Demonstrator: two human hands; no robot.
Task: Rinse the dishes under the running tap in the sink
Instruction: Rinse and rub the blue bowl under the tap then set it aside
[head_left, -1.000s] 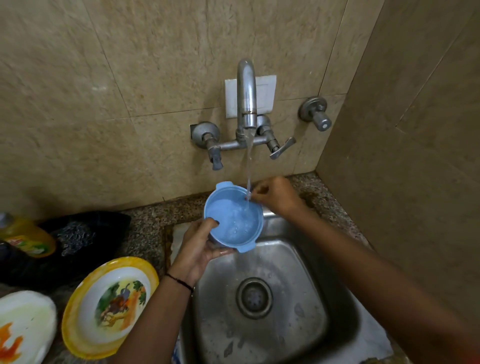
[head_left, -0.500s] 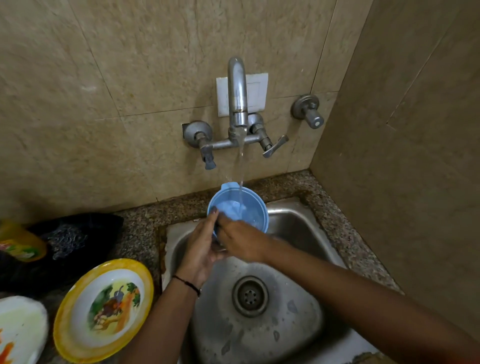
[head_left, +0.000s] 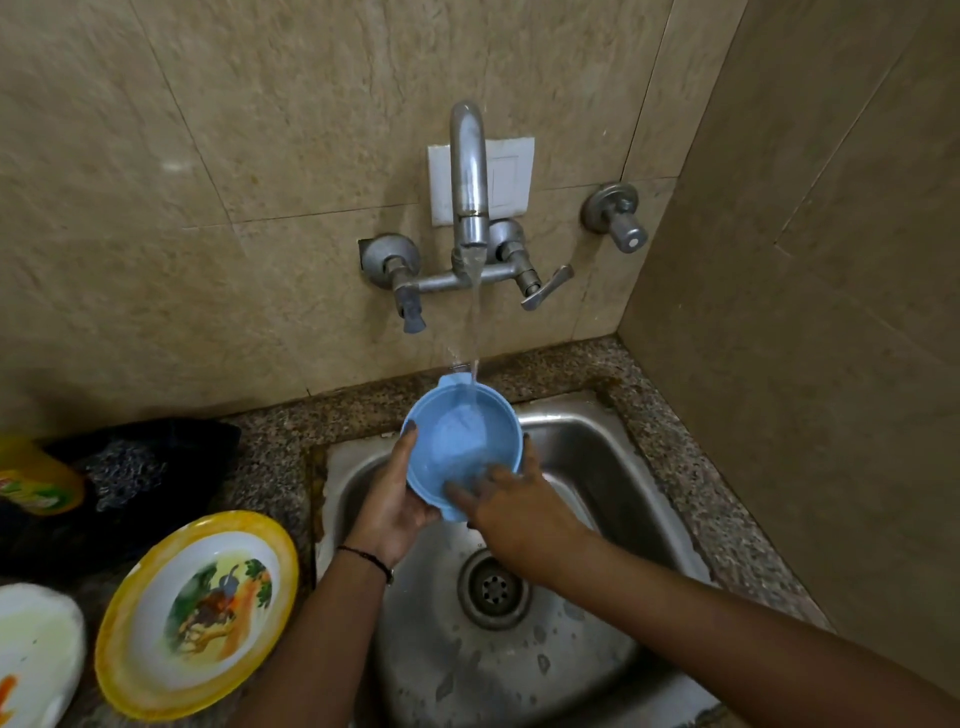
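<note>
Right hand (head_left: 511, 512) now in the blue bowl (head_left: 457, 431) (left hand (head_left: 392, 501) beneath)

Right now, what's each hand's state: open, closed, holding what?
Left hand: grips the blue bowl by its left side.
Right hand: open, straight fingers spread over the bowl's near rim.

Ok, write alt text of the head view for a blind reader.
A left hand grips a round light-blue plastic bowl under water running from a wall-mounted metal tap over a steel sink, while the right hand puts its fingers inside. A yellow-rimmed picture plate lies left of the sink.
</note>
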